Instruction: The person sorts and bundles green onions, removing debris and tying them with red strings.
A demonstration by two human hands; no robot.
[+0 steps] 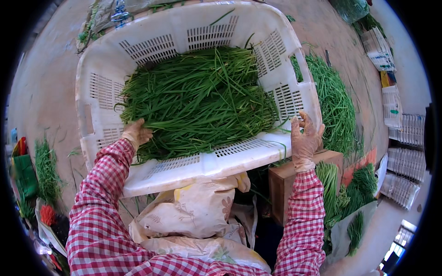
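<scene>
A large white plastic basket (pixel 161 170) with slotted walls is tilted up before me. Inside it lies a thick heap of long, flat green leaves that look like garlic chives (pixel 198 101). At the heap's near left edge, my left hand (pixel 137 133) reaches over the near rim, its fingers closed against a few leaves. My right hand (pixel 305 142), in a thin stained glove, grips the basket's right rim by the near corner. Its fingertips show over the inner wall, while the rest of its grip is partly hidden.
Loose chives (pixel 331 96) are piled on the floor right of the basket. A brown wooden stool or box (pixel 282 184) stands by my right forearm, with tied green bunches (pixel 361 181) beyond it. White crates (pixel 405 163) line the far right. A green container (pixel 24 175) sits far left.
</scene>
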